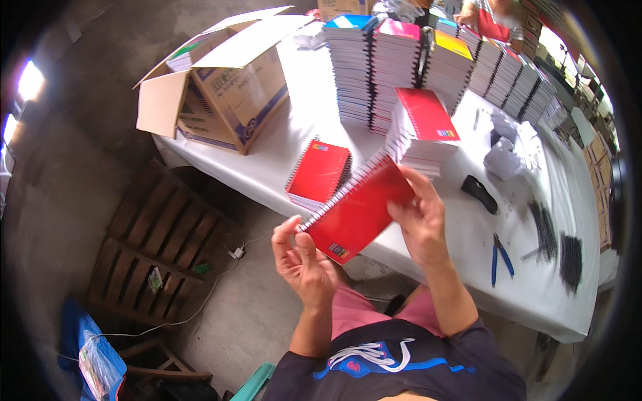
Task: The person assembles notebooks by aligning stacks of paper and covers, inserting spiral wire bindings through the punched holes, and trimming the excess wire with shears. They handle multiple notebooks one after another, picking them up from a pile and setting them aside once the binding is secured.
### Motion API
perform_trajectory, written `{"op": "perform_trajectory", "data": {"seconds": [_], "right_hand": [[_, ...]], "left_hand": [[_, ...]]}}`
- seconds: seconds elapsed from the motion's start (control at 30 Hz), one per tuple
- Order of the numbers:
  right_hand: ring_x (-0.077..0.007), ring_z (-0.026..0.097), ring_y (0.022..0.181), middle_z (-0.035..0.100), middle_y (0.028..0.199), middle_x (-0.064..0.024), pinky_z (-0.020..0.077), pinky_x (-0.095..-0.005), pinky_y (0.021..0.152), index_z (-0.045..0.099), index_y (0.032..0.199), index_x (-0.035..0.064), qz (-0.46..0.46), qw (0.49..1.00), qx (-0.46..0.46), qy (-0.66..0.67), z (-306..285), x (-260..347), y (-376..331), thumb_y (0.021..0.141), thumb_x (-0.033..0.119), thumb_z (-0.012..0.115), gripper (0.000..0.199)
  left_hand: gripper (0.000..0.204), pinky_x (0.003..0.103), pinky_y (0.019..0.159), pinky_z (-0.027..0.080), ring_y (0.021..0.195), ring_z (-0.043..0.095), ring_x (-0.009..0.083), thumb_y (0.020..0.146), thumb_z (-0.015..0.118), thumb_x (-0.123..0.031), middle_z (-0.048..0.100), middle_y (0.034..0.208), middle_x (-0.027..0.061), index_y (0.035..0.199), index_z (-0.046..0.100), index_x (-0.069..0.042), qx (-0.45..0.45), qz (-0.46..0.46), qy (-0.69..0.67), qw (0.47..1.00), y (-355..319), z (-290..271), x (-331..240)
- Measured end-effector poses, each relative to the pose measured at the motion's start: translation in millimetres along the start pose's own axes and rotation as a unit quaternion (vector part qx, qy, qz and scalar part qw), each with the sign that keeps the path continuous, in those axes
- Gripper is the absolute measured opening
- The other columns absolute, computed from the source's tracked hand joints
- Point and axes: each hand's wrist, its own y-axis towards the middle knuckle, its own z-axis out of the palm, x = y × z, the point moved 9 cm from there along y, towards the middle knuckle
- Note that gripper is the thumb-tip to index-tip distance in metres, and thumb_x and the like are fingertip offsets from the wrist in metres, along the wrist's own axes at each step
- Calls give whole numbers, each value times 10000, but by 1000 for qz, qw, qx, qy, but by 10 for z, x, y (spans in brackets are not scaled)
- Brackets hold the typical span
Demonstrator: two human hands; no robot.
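Observation:
I hold a red spiral-bound notebook (pixel 358 210) up in front of me, above the near edge of the white table (pixel 461 254). My left hand (pixel 301 257) pinches its lower left corner at the wire spine. The right edge of the cover sits in my right hand (pixel 418 217). Just behind it on the table lies a short pile of red notebooks (pixel 319 172). A taller stack topped with a red cover (pixel 424 130) stands to the right of that.
Tall notebook stacks (pixel 374 67) line the back of the table, beside an open cardboard box (pixel 221 87). Blue-handled pliers (pixel 498 257), a black tool (pixel 479 194), black wire pieces (pixel 568 257) and crumpled paper (pixel 505 160) lie right. A wooden pallet (pixel 160 247) sits on the floor left.

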Motion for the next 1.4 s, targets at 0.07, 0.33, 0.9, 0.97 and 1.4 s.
{"op": "perform_trajectory", "data": {"seconds": [0.07,0.33,0.9,0.97,1.4], "right_hand": [[-127,579,993,601,1124,-96,463,-250,863,519,1238,5,-14,990,34,-135,202,-67,402,794,-32,663,469],[-217,574,1041,591,1170,-104,435,-304,923,589,1208,57,67,869,111,-478,173,-1263,1241,790,185,687,448],[-222,509,1121,512,1194,-111,433,-328,905,507,1259,48,-346,856,31,-382,124,547,94,798,62,640,480],[-204,474,1150,454,1262,-101,369,-361,945,427,1301,41,-153,973,-129,-118,-669,562,305,841,220,595,522],[-337,411,1228,476,1318,-182,212,-588,1040,534,1200,51,371,926,-70,-22,-1150,-109,1024,713,551,626,704]], "left_hand": [[242,214,768,454,870,546,78,942,540,-99,539,987,36,1165,541,-5,-4,46,162,986,282,-91,-167],[291,258,789,441,991,517,120,909,615,-221,562,1079,69,1109,637,-11,32,-13,550,834,816,-658,718],[470,325,1020,319,1194,433,181,972,475,-255,428,1330,147,1328,382,37,109,59,202,971,604,467,225],[561,341,1063,269,1290,358,203,968,468,-311,356,1410,165,1391,311,23,207,-31,173,962,506,963,467],[911,394,1140,29,1427,32,241,854,123,-736,132,1530,151,1477,101,-72,393,-372,256,801,401,1826,1574]]}}
